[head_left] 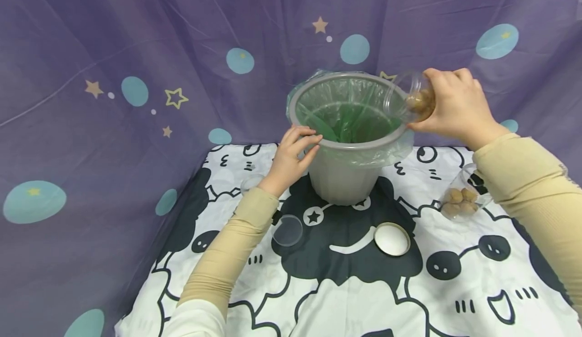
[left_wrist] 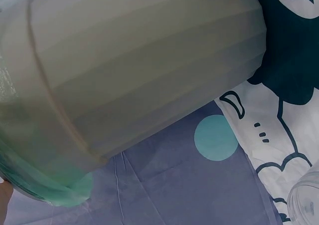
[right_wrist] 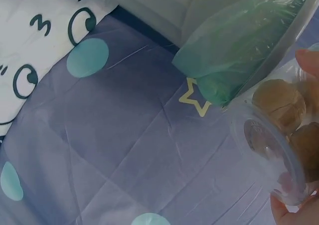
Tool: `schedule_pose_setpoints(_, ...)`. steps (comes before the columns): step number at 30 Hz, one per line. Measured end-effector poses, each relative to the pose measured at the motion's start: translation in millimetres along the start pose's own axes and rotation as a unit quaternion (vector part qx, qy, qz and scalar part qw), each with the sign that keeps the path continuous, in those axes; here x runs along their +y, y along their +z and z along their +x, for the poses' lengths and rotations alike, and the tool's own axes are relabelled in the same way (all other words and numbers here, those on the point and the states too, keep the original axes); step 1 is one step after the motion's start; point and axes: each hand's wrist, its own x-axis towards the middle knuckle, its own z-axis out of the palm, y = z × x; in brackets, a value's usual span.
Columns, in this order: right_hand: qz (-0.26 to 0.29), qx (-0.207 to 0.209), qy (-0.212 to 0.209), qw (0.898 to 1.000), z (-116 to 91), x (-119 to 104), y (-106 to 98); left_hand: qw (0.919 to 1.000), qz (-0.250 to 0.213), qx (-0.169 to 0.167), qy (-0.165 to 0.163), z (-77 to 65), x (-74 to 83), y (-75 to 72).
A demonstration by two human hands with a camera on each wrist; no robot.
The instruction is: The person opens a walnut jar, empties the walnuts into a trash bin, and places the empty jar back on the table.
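A grey trash bin (head_left: pixel 343 175), lined with a thin green plastic bag (head_left: pixel 347 125), stands on the sheep-print cloth. My left hand (head_left: pixel 293 152) holds its near-left rim, fingertips over the edge and thumb lower down. With my right hand (head_left: pixel 456 102) I grip a clear plastic jar (right_wrist: pixel 239 135) on its side at the bin's right rim, its mouth toward the opening. Several round brown balls (right_wrist: pixel 279 104), walnut-like in look, lie inside toward its base. In the left wrist view the bin's ribbed wall (left_wrist: pixel 149 50) fills most of the frame.
Another clear jar (head_left: pixel 460 195) with brown balls sits at the right, below my right forearm. A gold-rimmed white lid (head_left: pixel 392 239) and a clear round piece (head_left: pixel 287 230) lie in front of the bin. A clear container (left_wrist: pixel 305 200) stands by my left wrist. Purple fabric (head_left: pixel 136 34) hangs behind.
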Motion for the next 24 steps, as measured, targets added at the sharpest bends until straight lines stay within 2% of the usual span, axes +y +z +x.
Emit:
schedule_pose_setpoints(6, -0.023, 0.005, -0.027, 0.999, 1.4, -0.9, -0.1, 1.0000, 0.001, 0.004, 0.002, -0.1, -0.1, 0.3)
schedule_pose_setpoints(10, -0.036, 0.022, -0.058, 0.997, 0.8, -0.9, 0.9, 1.0000, 0.000, 0.003, 0.001, -0.5, 0.0, 1.0)
schedule_pose_setpoints(17, -0.064, 0.049, -0.122, 0.989, 3.1, 0.3, 1.5, 1.0000, 0.001, 0.001, -0.003, -0.1, -0.3, 2.8)
schedule_pose_setpoints(24, -0.085, 0.050, -0.155, 0.983, 7.2, -0.3, 2.2, 1.0000, 0.000, 0.006, 0.000, -0.4, -1.4, 4.4)
